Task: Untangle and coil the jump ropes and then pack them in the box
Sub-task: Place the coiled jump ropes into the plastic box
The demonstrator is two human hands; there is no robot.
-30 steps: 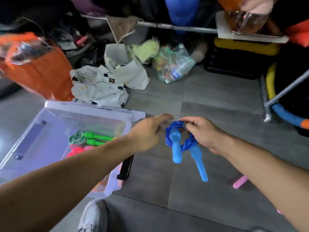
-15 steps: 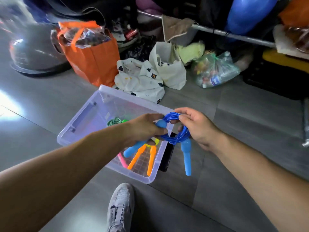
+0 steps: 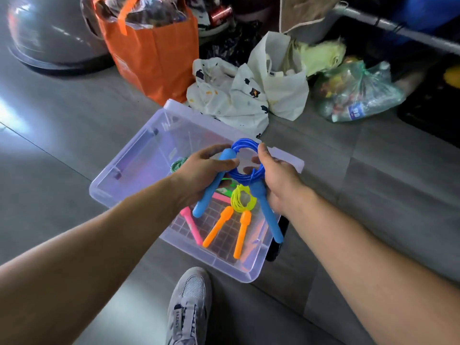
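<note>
Left hand [image 3: 204, 170] curls its fingers round one handle, and right hand [image 3: 276, 178] pinches the coil of the blue jump rope [image 3: 242, 141]. It's gone from off beside the box [image 3: 149, 155] to right over it, so it probably just needs lowering in and letting go.

At mid-frame we hold the coiled jump rope [image 3: 245, 158] between our left hand [image 3: 199, 175] and right hand [image 3: 278, 180] over the box [image 3: 129, 158], where another jump rope [image 3: 242, 200] lies, with a shopping bag [image 3: 154, 53] behind at upper left and our sneaker [image 3: 189, 305] below.
</note>
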